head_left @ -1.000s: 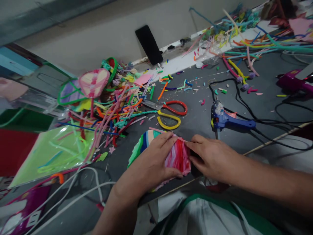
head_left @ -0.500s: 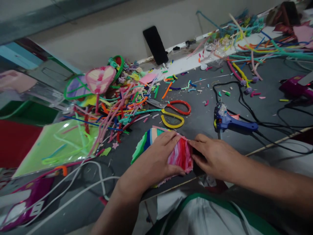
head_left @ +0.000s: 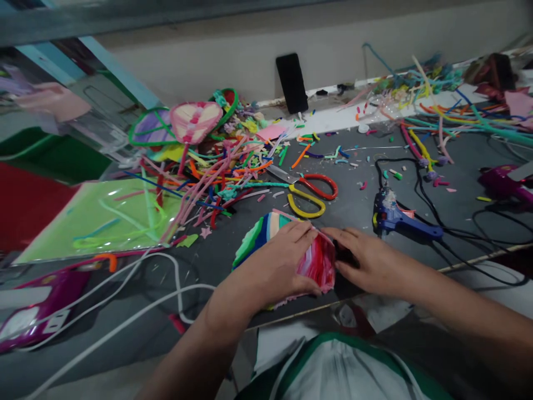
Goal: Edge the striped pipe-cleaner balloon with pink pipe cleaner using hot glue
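Note:
A striped pipe-cleaner piece [head_left: 320,261], in green, blue, cream, pink and red, lies by the table's near edge. A pink strip borders it. My left hand [head_left: 277,258] is laid across its middle, gripping it with the thumb near the lower edge and partly covering the stripes. At its right edge, my right hand [head_left: 366,261] has bent fingertips on the pink border, index above and thumb below. Scissors [head_left: 298,180] with one red and one yellow handle rest just beyond. A blue glue gun [head_left: 406,223] lies to the right of my right hand.
Pipe cleaners [head_left: 208,178] are heaped at left, near a pink heart-shaped piece [head_left: 195,123] and a lime-green plastic packet [head_left: 112,216]. White cable [head_left: 179,278] crosses the left side. A phone [head_left: 292,83] leans on the wall. Black cords [head_left: 420,189] run at right.
The view has turned, so everything appears shifted to the right. My left hand still holds the striped piece; my right fingers stay at its edge, the index finger now a little straighter.

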Motion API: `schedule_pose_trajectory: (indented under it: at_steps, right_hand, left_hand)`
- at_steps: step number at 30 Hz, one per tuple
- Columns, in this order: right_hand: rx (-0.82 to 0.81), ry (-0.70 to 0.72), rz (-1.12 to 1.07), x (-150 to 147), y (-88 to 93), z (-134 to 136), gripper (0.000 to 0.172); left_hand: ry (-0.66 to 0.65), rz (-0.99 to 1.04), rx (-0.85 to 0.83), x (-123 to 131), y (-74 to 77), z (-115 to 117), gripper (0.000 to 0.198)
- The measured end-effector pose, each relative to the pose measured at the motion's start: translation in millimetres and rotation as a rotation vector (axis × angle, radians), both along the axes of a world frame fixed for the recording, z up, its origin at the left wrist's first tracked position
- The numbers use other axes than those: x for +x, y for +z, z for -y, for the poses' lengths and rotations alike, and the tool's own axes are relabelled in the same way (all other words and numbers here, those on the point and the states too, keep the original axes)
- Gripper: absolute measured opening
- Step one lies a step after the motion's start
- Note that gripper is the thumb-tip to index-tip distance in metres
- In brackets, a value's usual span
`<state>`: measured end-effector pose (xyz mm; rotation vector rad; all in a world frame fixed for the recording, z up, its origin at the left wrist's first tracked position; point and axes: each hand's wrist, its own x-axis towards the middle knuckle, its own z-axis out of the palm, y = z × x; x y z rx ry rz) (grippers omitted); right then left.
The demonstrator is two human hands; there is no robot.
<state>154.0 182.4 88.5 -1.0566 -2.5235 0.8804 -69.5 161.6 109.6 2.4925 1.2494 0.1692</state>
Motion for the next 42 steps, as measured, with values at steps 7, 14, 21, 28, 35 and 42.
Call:
schedule_pose_trajectory:
  at_steps: [7,14,21,28,35,42]
  right_hand:
    - [-0.038,0.069,0.009,2.0,3.4,-5.7,0.052]
    - [-0.061,0.043,0.062,0.6,2.3,-4.8,0.041]
    - [-0.073,0.035,0.062,-0.2,5.7,-3.0,0.038]
    - [-0.060,0.015,0.067,1.0,5.2,-2.2,0.038]
    - [-0.061,0.024,0.066,1.4,4.1,-1.8,0.048]
    - [-0.046,0.030,0.058,2.7,0.7,-2.2,0.050]
  left_hand:
    - [0.006,0.010,-0.024,2.9,3.4,-0.5,0.094]
    - [0.022,0.035,-0.031,0.6,1.0,0.8,0.092]
    - [0.049,0.050,-0.030,2.1,3.7,2.0,0.094]
    - [0.057,0.019,-0.016,0.4,-3.0,2.7,0.100]
    - [0.046,0.019,-0.011,1.6,1.2,2.3,0.094]
    - [0.047,0.006,-0.014,1.8,1.1,2.3,0.096]
